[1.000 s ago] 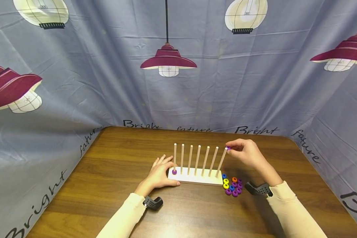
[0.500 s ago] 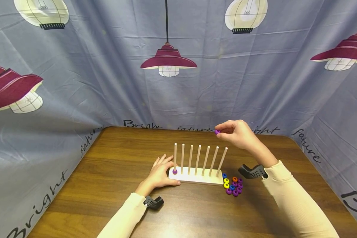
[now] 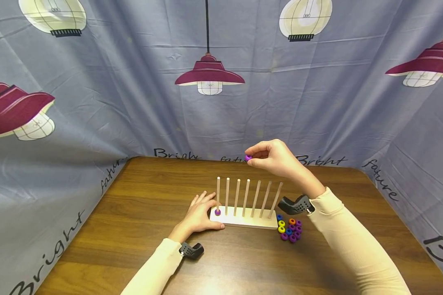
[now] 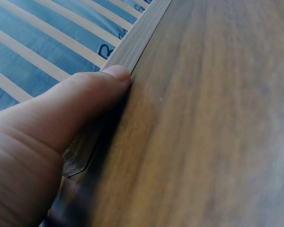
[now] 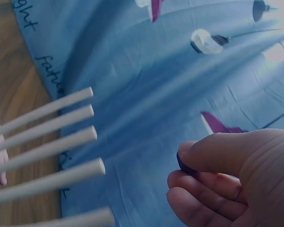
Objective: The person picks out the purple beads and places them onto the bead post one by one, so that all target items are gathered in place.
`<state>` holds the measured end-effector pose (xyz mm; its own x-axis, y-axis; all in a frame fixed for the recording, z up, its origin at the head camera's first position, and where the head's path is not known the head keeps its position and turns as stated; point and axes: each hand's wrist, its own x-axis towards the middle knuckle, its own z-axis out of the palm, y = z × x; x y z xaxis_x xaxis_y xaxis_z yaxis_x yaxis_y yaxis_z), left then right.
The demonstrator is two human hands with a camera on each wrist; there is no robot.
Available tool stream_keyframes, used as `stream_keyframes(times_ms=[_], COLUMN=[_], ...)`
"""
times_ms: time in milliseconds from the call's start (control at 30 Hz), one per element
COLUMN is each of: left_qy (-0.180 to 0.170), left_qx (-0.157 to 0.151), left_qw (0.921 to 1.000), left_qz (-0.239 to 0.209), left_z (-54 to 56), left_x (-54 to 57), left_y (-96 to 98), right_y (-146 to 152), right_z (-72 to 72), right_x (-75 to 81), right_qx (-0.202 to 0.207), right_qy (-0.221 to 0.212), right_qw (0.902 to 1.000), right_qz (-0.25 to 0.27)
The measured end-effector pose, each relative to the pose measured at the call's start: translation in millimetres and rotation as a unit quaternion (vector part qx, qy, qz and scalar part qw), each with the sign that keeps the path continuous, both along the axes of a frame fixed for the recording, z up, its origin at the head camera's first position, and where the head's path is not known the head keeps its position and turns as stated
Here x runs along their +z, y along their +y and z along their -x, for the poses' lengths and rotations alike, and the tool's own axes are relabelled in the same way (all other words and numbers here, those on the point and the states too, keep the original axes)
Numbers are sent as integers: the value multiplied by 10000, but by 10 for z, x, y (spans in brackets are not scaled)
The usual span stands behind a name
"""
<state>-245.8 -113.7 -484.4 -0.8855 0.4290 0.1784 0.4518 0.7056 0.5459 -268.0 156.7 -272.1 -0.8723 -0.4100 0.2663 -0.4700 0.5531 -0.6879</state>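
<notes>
Presently I see the right hand [image 3: 271, 157] raised above a pegged base [image 3: 243, 222], its thumb and fingertips pinched together on a held ring [image 3: 248, 158], purple and gripped with only the ring's own thickness between them. From the right wrist camera I get that ring as a dark sliver under the thumb, the other fingers bent below, and the pegs [image 3: 245, 198] well apart from it. The head view sets it above the middle peg, against the curtain [image 3: 151, 123] just beyond the table's far edge; I cannot tell its exact depth. The base lies about midway between the left and right edges of the table [image 3: 140, 196], its long sides roughly along the far edge, with seven pegs in a row. Over its left end I have the left hand [image 3: 196, 217], spread just wide enough to take hold of the base: thumb against the side facing the table's near edge, index finger at the far side, remaining fingers fanned out. A threaded ring [image 3: 217, 212], also purple, sits at the foot of the leftmost peg. Beside the base's other end, towards the table's right edge, I count loose rings [image 3: 292, 228] in purple, yellow, blue and orange, clustered together.
</notes>
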Motion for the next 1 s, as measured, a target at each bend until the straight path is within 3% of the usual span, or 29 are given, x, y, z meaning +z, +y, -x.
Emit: stream_keyframes(times_ms=[567,1000], left_qy=[2,-9], left_qx=[61,78], left_qw=[9999,10000], left_qz=[113,25], left_z=[12,20], left_x=[-22,-48], left_y=[-14,-9], right_y=[-424,-580], right_z=[3,-33], right_x=[2,-115], right_qx=[509,752], right_qy=[-82,31], right_qw=[9984,9971], right_qz=[214,113])
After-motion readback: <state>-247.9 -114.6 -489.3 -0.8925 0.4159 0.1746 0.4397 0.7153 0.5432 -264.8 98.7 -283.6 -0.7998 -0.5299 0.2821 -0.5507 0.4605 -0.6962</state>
